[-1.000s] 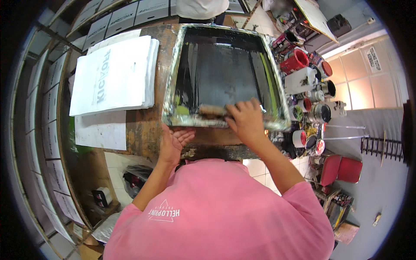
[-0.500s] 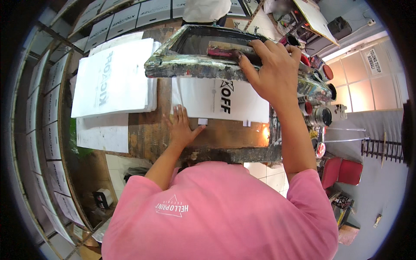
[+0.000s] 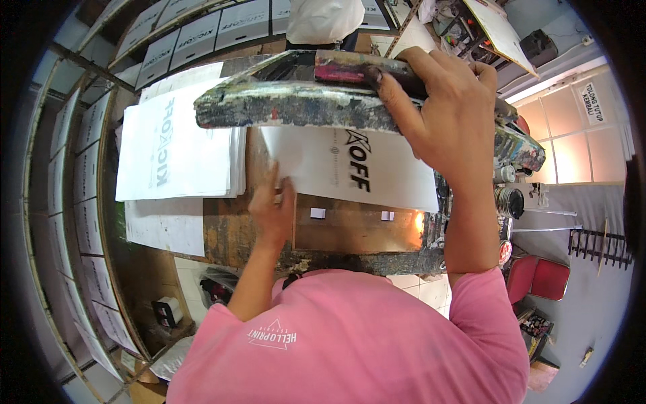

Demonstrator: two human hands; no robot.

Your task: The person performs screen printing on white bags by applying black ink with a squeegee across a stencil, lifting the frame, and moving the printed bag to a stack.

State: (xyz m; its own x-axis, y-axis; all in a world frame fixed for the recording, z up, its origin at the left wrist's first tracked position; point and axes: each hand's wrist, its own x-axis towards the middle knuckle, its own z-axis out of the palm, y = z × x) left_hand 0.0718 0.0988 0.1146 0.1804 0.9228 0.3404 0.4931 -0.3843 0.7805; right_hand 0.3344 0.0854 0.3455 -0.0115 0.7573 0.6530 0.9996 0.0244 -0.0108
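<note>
My right hand (image 3: 447, 111) is wrapped round a squeegee (image 3: 340, 67) with a dark, pink-stained handle, which rests in a paint-crusted screen-printing frame (image 3: 269, 106). The frame is tilted up, its near edge raised above the bench. Under it is a white sheet (image 3: 397, 172) with bold black print; its near edge sits off two small white stops (image 3: 317, 213) on the brown printing board (image 3: 350, 232). My left hand (image 3: 270, 209) is at the sheet's left edge, thumb and fingers closing on it, somewhat blurred. The sheet's far part is hidden behind the frame.
To the left lies a tall stack of printed white sheets (image 3: 178, 148). Shelves with white boxes (image 3: 87, 185) line the left and back. Ink tins (image 3: 509, 202) stand at the bench's right edge, and a red chair (image 3: 538, 276) is beyond. Another person (image 3: 326, 23) is across the bench.
My left hand has gone from lying spread on the board to the sheet's left edge. The sheet has come away from the stops. The frame is tilted higher, with my right hand on the squeegee.
</note>
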